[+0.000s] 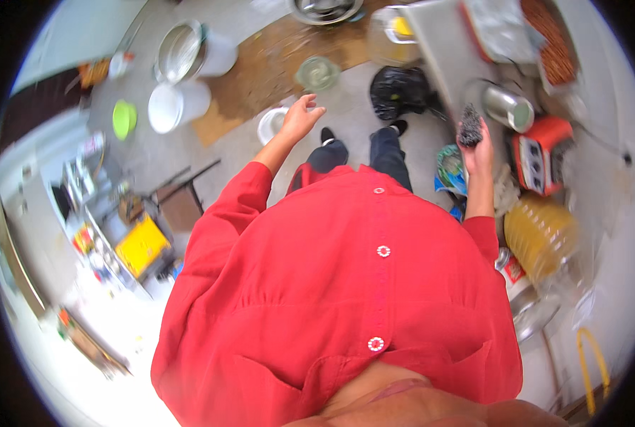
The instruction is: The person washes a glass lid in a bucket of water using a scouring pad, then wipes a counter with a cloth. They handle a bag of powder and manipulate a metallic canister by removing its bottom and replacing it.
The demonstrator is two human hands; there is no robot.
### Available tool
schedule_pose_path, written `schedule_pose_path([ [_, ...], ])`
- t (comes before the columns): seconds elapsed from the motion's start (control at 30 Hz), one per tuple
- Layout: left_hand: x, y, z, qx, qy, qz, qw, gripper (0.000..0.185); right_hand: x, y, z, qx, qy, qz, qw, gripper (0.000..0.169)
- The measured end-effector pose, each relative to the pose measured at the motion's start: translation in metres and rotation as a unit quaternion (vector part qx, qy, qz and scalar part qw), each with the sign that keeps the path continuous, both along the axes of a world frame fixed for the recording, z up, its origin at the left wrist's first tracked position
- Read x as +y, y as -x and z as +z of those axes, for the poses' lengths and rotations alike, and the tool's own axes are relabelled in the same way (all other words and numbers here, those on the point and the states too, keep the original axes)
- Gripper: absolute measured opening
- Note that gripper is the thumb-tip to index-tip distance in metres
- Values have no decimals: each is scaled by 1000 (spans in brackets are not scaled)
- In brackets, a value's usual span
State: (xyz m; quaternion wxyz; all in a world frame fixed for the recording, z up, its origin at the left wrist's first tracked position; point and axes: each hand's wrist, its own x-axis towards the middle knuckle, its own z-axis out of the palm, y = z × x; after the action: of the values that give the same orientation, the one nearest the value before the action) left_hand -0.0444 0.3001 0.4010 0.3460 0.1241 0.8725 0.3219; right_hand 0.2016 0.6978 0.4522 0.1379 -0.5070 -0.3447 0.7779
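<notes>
My left hand [302, 118] is held out over the floor, fingers apart, with nothing in it. Below it, partly hidden by the wrist, is a white plastic tub [269, 125]. A translucent greenish basin [318, 73] sits on the floor just ahead of that hand. In my right hand [478, 152] lies a dark, speckled, rough clump [470, 128]; blur hides what it is made of. That hand is palm up beside the grey table [442, 48]. A stainless steel cylinder [508, 108] and a red appliance with knobs [542, 155] are to its right.
A black plastic bag [400, 93] stands near my right foot. White buckets [178, 107], a metal basin [179, 50] and a lime-green bowl [124, 118] are at left. A jug with a yellow lid [392, 37] stands ahead. A large jug of yellowish liquid [540, 235] is right.
</notes>
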Motion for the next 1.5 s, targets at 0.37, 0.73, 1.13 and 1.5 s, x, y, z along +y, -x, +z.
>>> schedule_pose_path([
  [0.37,-305,-124,-19,-266,-21,511,817,52,-219,183,-32,-45,11,372,927,45],
  [0.73,-253,-215,-60,-137,-125,704,685,41,-370,289,-162,-99,32,690,716,39],
  [1.13,-216,-218,-175,-200,-232,750,587,33,-493,281,-429,9,-276,808,520,36],
  [1.5,-244,-223,-311,-277,-254,756,537,33,-595,271,-675,76,-503,799,320,40],
])
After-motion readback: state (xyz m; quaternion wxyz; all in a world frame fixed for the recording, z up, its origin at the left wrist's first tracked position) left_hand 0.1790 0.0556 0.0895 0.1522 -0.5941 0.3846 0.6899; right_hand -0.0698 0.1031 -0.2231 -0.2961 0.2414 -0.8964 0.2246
